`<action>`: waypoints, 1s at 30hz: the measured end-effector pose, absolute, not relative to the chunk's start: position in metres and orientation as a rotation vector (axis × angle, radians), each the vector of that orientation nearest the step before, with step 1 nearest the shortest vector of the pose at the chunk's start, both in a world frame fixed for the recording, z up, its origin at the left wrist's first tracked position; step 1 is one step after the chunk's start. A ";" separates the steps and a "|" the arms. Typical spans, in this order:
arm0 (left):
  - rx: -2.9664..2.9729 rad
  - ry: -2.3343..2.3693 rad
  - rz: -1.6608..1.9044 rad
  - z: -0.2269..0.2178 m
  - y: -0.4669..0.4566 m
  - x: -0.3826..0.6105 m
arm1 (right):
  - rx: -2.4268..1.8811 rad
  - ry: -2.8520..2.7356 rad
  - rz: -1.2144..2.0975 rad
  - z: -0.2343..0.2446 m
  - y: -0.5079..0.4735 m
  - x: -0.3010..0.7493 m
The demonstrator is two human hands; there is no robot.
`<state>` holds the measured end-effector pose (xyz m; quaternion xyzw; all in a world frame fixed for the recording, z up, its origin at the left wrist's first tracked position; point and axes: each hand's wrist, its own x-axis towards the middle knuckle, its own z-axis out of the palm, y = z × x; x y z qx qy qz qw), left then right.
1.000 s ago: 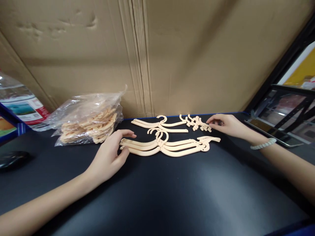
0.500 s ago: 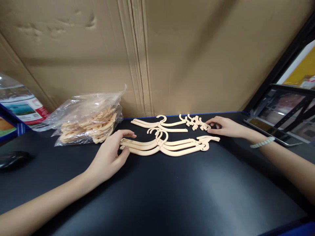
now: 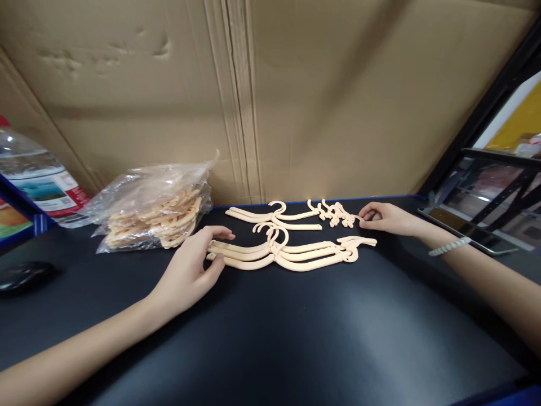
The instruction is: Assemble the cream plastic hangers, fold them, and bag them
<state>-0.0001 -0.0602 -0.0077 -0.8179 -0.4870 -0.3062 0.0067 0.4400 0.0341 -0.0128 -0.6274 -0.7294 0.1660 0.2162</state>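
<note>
Beige hanger pieces lie on a black tabletop (image 3: 270, 338). In front is a group of curved hanger arms (image 3: 310, 263) with hooks at the middle, and behind it a second group of hanger arms (image 3: 249, 217). My left hand (image 3: 194, 265) rests at the left ends of the front group, thumb and fingers apart, the thumb touching the ends. To the back right is a small pile of beige hooks (image 3: 336, 215). My right hand (image 3: 382, 219) pinches the end of a small hook at the pile's right side. Some loose short pieces (image 3: 355, 245) overlap the front group's right end.
A clear plastic bag (image 3: 152, 206) full of beige pieces stands at the left, beside a large labelled bottle (image 3: 46, 180). A black mouse (image 3: 25, 276) lies near the left edge. Cardboard (image 3: 338, 101) walls the back. A tablet-like panel (image 3: 469, 228) lies at the right.
My right hand has shifted slightly right, and a small hook now shows between its fingertips. The left hand keeps its place at the front hanger arms.
</note>
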 end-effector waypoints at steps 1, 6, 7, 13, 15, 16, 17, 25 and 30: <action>-2.560 -1.528 -0.955 -0.008 -0.060 0.000 | -1.756 -2.011 0.436 -0.013 0.034 0.440; -2.569 -1.487 -0.966 -0.010 -0.059 -0.003 | -1.845 -1.941 0.336 -0.014 0.036 0.443; -2.571 -1.481 -0.966 -0.010 -0.059 -0.003 | -1.868 -1.916 0.331 -0.014 0.036 0.444; -2.574 -1.515 -0.989 -0.005 -0.058 -0.001 | -1.963 -1.775 0.383 -0.015 0.039 0.450; -2.578 -1.492 -1.001 -0.001 -0.056 0.000 | -1.954 -1.742 0.427 -0.015 0.039 0.451; -2.578 -1.481 -0.994 0.001 -0.054 0.000 | -1.940 -1.728 0.441 -0.015 0.038 0.451; -2.582 -1.472 -0.974 0.003 -0.052 0.000 | -1.919 -1.714 0.446 -0.014 0.038 0.451; -2.677 -1.457 -0.635 0.010 -0.005 0.005 | -1.689 -1.574 0.276 0.001 0.034 0.449; -2.711 -1.373 -0.526 0.008 0.028 0.013 | -1.534 -1.444 0.333 0.003 0.031 0.442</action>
